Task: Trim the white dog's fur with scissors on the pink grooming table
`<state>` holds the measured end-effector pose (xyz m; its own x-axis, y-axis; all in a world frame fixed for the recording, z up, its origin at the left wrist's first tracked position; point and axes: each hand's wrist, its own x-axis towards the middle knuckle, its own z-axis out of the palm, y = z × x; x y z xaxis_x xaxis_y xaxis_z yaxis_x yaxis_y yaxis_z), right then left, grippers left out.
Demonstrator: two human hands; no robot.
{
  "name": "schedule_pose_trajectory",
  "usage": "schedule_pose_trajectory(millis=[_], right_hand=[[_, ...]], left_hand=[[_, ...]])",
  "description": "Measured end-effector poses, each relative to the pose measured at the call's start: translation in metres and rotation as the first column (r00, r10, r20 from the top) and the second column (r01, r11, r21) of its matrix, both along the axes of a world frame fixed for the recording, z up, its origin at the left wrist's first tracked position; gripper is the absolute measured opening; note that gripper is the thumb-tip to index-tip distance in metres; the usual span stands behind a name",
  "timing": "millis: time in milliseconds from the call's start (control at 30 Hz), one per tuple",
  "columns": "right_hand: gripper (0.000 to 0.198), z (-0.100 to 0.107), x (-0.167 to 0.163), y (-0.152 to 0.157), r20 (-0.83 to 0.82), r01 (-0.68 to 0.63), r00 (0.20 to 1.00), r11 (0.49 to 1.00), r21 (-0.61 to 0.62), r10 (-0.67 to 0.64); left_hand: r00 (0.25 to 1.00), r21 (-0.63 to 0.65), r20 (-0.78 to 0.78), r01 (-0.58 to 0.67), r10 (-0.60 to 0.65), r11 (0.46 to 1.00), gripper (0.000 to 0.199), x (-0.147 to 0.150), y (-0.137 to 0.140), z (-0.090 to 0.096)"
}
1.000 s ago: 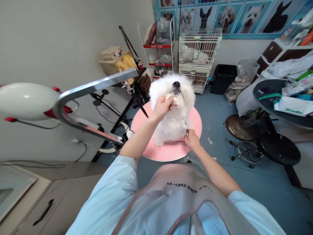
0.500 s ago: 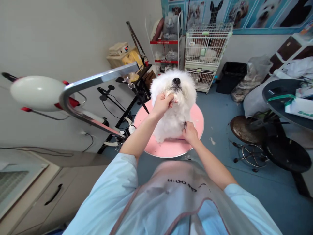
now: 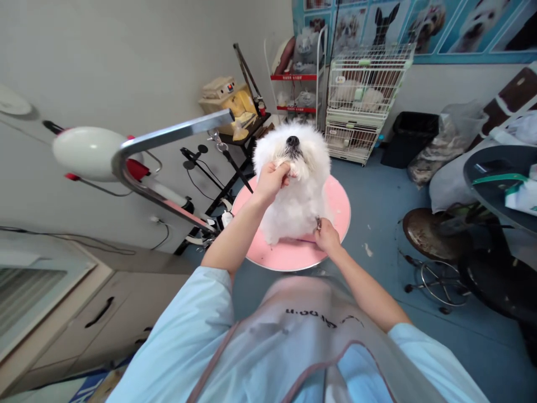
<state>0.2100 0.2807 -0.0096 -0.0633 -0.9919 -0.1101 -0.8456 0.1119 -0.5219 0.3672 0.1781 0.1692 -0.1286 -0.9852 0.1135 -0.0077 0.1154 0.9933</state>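
Note:
A fluffy white dog (image 3: 291, 207) sits upright on a round pink grooming table (image 3: 272, 258), its muzzle tipped up. My left hand (image 3: 272, 179) is closed on the hair under the dog's chin. At the lower right side of the dog's chest, my right hand (image 3: 328, 236) grips scissors (image 3: 318, 223); their handle rings show by my fingers, and the blades are hardly visible against the white coat.
A metal grooming arm (image 3: 176, 134) with a hanging black strap (image 3: 237, 170) rises left of the table. Behind stand a white wire cage (image 3: 369, 84) and a black bin (image 3: 409, 137). A round stool (image 3: 430, 232) is at the right.
The camera view has swung slightly left. My right hand and the scissors have dropped a little along the dog's chest. My left hand keeps its hold at the chin.

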Motion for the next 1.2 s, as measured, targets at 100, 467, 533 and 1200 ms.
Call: schedule_pose_trajectory(millis=[100, 467, 533, 1200], right_hand=[[0.044, 0.005, -0.002, -0.005, -0.049, -0.035, 0.998, 0.998, -0.047, 0.033], [0.036, -0.006, -0.016, -0.005, -0.054, -0.092, 0.994, 0.996, -0.004, 0.092], [0.043, 0.000, -0.011, -0.012, -0.088, -0.103, 0.991, 0.992, -0.067, 0.097], [0.033, -0.014, -0.026, -0.006, 0.076, -0.092, 0.993, 0.996, 0.019, 0.091]], left_hand=[[1.000, -0.017, -0.017, -0.013, 0.013, 1.000, 0.028, -0.002, -0.001, -0.002], [0.993, 0.013, -0.045, -0.108, 0.109, 0.994, 0.025, -0.010, 0.007, 0.010], [0.993, 0.006, -0.055, -0.106, 0.107, 0.994, 0.025, -0.011, 0.007, 0.010], [0.997, -0.014, 0.012, -0.071, 0.071, 0.997, 0.020, -0.009, 0.001, 0.008]])
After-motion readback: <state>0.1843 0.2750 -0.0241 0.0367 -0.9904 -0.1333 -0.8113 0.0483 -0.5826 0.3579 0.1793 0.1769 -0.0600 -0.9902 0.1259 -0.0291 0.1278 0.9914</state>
